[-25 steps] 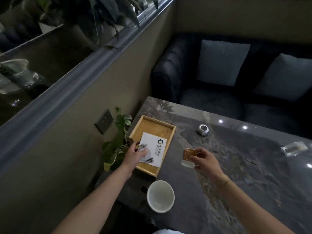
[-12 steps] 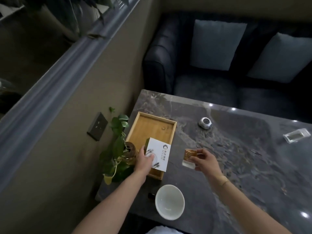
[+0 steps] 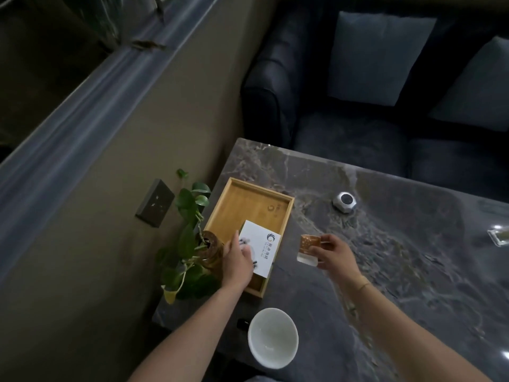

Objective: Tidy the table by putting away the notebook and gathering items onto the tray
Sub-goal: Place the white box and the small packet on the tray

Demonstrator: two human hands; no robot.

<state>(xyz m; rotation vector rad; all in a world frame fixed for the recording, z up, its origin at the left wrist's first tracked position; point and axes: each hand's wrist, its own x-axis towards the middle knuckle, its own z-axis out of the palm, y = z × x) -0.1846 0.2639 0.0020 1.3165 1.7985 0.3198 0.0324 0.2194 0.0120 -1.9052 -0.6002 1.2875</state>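
- My left hand on notebook over tray; grip or flat press, can't tell.
- Right hand pinches gold block, not trayed yet.
- Bowl, silver gadget left.

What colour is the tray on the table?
The tray is light yellowish-brown wood, with a small round mark inside. The head view shows it.

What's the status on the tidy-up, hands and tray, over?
Left hand holds white notebook over wooden tray. Right hand pinches small orange block beside tray. White bowl at near edge, not in the way.
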